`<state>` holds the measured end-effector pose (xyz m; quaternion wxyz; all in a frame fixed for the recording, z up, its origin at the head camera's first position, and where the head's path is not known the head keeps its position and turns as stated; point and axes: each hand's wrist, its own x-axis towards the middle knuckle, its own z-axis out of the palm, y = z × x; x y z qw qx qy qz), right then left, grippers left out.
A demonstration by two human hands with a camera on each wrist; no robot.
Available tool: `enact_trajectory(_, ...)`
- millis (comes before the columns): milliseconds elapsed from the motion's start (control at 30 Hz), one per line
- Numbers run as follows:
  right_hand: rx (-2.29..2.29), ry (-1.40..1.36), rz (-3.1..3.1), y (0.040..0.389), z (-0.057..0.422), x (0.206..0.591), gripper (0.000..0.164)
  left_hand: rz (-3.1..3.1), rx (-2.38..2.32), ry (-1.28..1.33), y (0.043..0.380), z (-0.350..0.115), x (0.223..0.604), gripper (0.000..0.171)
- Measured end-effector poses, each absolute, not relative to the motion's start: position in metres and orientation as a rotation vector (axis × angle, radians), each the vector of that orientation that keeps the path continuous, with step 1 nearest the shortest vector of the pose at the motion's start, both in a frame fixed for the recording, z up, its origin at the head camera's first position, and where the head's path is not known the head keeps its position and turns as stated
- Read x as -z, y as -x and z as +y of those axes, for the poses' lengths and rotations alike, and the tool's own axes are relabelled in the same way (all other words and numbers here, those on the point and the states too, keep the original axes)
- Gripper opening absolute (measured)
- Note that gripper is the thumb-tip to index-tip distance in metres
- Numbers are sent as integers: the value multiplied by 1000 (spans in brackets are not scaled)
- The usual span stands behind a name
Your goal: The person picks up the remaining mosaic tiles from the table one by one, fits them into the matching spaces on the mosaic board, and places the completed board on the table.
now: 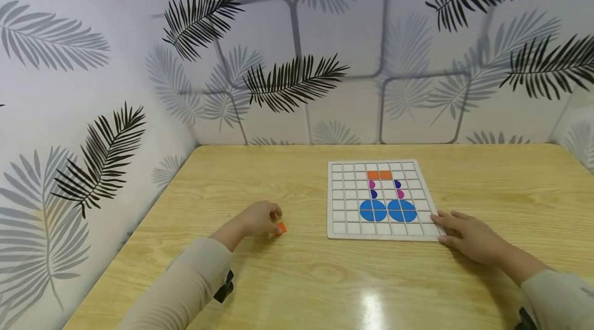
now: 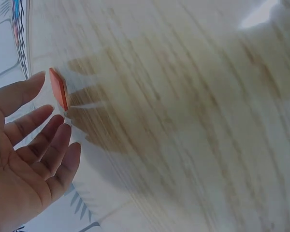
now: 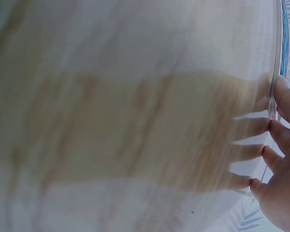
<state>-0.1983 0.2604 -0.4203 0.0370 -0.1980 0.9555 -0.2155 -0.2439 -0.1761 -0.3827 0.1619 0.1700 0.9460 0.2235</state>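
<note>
On the table lies an orange square tile [image 1: 281, 229], just beyond the fingertips of my left hand [image 1: 259, 218]. In the left wrist view the thumb and fingers are spread apart around the near side of this tile [image 2: 59, 89], with a gap between thumb and index finger. My right hand [image 1: 472, 235] rests at the right edge of a white grid board [image 1: 339, 215], its thumb and fingertips touching near the lower right corner. Orange squares [image 1: 385, 175], blue round shapes [image 1: 402, 211] and small pink and dark blue half circles [image 1: 397, 184] sit on the board.
The wooden table [image 1: 287, 289] runs back to a wall [image 1: 343, 108] with a leaf pattern. Another patterned wall [image 1: 93, 129] stands along the left side. A bright light reflection shows near the table's front.
</note>
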Motion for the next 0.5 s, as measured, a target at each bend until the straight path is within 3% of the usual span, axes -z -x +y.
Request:
enact_trajectory(233, 661, 588, 2934, 199, 261, 421, 53, 2755, -567, -586, 242, -172, 389, 20)
enact_trajectory(500, 669, 576, 2944, 197, 260, 419, 52, 2769, -593, -556, 241, -169, 391, 17)
